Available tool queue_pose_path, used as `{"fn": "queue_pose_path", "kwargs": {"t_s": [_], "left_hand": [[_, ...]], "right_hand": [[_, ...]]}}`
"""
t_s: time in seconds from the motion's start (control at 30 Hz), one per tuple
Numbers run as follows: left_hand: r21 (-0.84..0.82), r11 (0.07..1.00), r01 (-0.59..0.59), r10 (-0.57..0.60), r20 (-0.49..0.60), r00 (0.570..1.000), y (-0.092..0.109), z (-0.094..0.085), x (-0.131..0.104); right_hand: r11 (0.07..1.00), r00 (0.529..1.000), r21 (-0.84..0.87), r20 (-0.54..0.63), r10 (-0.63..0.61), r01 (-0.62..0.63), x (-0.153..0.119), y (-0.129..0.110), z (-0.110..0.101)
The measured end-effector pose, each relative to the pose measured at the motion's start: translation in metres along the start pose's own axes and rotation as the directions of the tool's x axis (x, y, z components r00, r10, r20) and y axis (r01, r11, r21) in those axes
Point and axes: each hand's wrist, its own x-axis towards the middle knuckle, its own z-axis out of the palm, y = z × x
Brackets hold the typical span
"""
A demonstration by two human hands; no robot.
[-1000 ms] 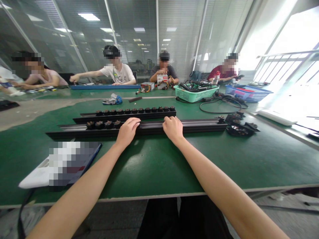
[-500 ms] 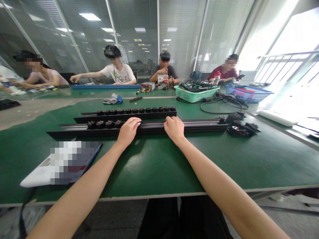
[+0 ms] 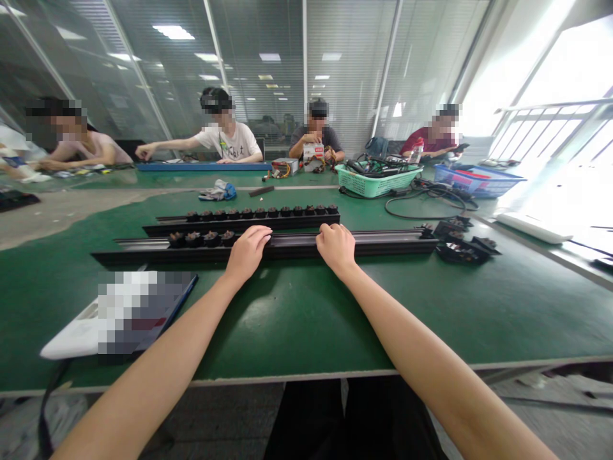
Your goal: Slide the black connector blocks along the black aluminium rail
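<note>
A long black rail [image 3: 393, 248] with a grey channel along its top lies across the table in front of me. Several round black socket-like modules [image 3: 193, 239] sit in its left part. Next to the last of them, my left hand [image 3: 249, 252] is closed over the rail, fingers bent across its top and fingertips mostly hidden. Farther right, my right hand [image 3: 336, 248] is curled like a fist over the same rail, its fingertips out of sight. Behind it lies a second black rail [image 3: 249, 223], lined with more modules. Loose black modules [image 3: 462, 246] are heaped by the near rail's right end.
A white device [image 3: 79, 332] and a dark flat item [image 3: 179, 300] lie at front left. Gloves [image 3: 219, 190], a green basket of cables [image 3: 378, 185] and a blue basket [image 3: 483, 185] stand farther back. Several people sit across the green table [image 3: 306, 332].
</note>
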Motion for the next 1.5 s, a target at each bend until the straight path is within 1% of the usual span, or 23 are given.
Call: {"fn": "queue_pose_path", "kwargs": {"t_s": [0.37, 0.6, 1.5], "left_hand": [[0.004, 1.0, -0.011, 0.011, -0.006, 1.0, -0.0026, 0.001, 0.0002], [0.003, 1.0, -0.018, 0.018, -0.009, 1.0, -0.0026, 0.0007, -0.0001], [0.001, 1.0, -0.001, 0.001, -0.003, 1.0, -0.0019, 0.0003, -0.0004]], "right_hand": [[1.0, 1.0, -0.017, 0.019, 0.025, -0.024, 0.0002, -0.0004, -0.0028], [0.999, 0.998, -0.014, 0.053, 0.038, -0.037, 0.0003, -0.0008, -0.0067], [0.998, 0.998, -0.033, 0.039, 0.052, -0.051, 0.0007, 0.0018, -0.0079]]}}
